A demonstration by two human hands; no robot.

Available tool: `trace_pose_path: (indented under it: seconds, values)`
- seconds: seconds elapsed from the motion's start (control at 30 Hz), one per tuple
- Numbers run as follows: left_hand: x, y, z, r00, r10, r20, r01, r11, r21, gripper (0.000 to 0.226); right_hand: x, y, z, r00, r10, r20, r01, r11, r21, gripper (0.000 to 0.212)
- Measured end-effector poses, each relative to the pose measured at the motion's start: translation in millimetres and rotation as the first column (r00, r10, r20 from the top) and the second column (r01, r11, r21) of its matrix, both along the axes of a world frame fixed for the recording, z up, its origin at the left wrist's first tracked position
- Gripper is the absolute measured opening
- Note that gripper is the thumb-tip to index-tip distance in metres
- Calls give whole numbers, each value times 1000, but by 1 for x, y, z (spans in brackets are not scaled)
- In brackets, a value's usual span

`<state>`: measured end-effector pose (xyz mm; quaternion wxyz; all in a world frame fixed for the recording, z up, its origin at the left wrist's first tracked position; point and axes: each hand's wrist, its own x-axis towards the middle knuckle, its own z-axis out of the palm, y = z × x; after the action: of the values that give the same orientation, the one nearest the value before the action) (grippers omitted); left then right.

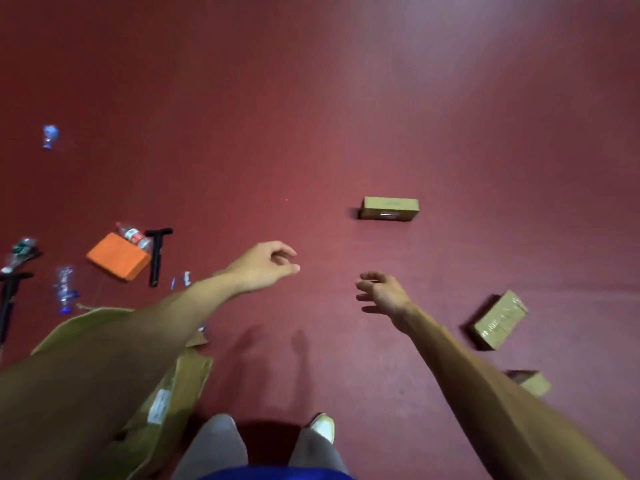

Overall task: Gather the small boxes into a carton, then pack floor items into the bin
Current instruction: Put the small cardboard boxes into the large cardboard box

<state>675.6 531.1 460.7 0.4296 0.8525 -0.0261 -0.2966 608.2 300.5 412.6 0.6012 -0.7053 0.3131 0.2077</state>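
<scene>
1. Both hands are out over the red floor (346, 116) with nothing in them. The left hand (266, 265) has its grip loosely curled, thumb and fingers apart; the right hand (382, 292) has its grip spread, fingers hanging down.
2. The nearest target looks to be the small box (388, 208) lying flat on the floor, beyond and slightly right of the right hand's grip. My reading is that the step in hand is a reach for it.
3. Two more small boxes lie to the right of that grip: a taped box (500, 320) tilted on the floor, and a third box (531, 382) nearer the body, partly hidden by the right forearm.
4. The carton (173, 396) sits behind and below the left grip, flaps open, mostly covered by the left arm.
5. To do it well: step closer before bending, take the flat box across its short sides, and carry it back left to the carton.
6. Leave the bottles (133, 235), the orange block (117, 256) and the black tools (157, 254), well left of both grips, for the bin stage.
</scene>
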Motion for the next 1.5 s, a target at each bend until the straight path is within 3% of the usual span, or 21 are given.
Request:
trace_pose_path:
  seconds: [0.17,0.3,0.47,0.67,0.87,1.1,1.27,1.5]
  values:
    - [53,-88,10,983,-167,75,165,986,33,18,13,-92,8,989,-150,0,150,986,-68,26]
    - [115,-142,-7,965,-261,6,260,965,35,10,58,-137,0,980,-197,-16,193,973,-127,16]
    - [213,-190,-37,968,-243,-68,246,969,27,19,147,-178,-21,971,-225,-75,210,963,-169,15]
    - [324,-239,-55,947,-273,-168,288,955,73,18,238,-243,-32,988,-84,-131,43,955,-294,23]
    - [399,-331,-70,930,-317,-185,340,934,110,15,298,-321,-52,971,-195,-137,160,960,-229,25]
    - [456,-459,-127,949,-237,-210,272,950,156,17,373,-435,-131,960,-214,-182,182,967,-177,32]
    - [509,-534,-187,904,-332,-269,390,899,200,9,426,-489,-193,943,-269,-196,246,960,-137,30]
    - [567,-593,-336,901,-339,-270,409,871,272,26,486,-512,-316,926,-311,-215,300,950,-84,32]
